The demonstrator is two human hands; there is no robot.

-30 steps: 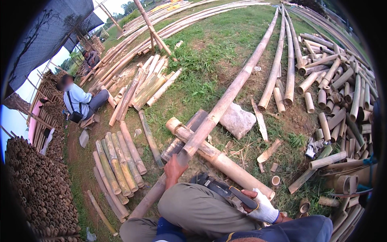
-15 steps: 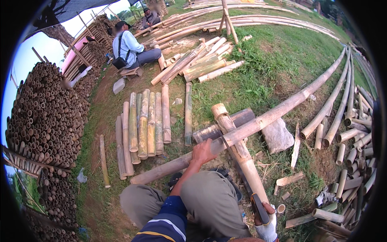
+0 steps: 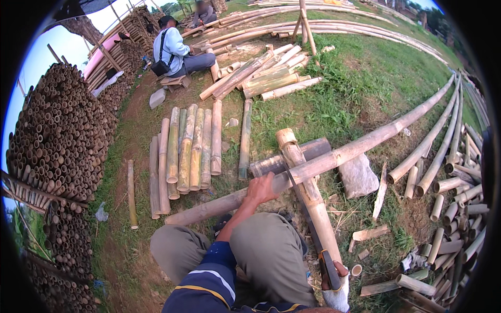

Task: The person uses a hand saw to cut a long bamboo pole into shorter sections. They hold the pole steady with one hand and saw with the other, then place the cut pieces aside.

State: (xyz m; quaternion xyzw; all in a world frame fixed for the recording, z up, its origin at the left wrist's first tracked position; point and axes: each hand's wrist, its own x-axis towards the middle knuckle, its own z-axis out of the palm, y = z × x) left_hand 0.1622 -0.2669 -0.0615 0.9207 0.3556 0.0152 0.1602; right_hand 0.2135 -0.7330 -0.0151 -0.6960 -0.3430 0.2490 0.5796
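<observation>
My left hand point(image 3: 262, 189) is wrapped over a long bamboo pole point(image 3: 360, 149) that slants from near my feet toward the far right. In my gloved right hand point(image 3: 337, 293), close to the lower edge, is the dark handle of a hand saw point(image 3: 309, 225). Its blade runs away from me and lies across the pole, just right of my left hand. Beneath the pole is a notched bamboo support point(image 3: 319, 213), propped on a thicker dark bamboo piece point(image 3: 312, 149). Cut depth is too small to tell.
Cut bamboo lengths point(image 3: 195, 148) lie side by side at left, near a tall bamboo stack point(image 3: 57, 125). A pale stone point(image 3: 359, 176) sits beside the support. Short offcuts point(image 3: 443, 255) are heaped at right. A seated person point(image 3: 175, 49) works farther back.
The view has shifted slightly. A bit more of the saw's far end shows past the pole. My left hand keeps its place on the pole.
</observation>
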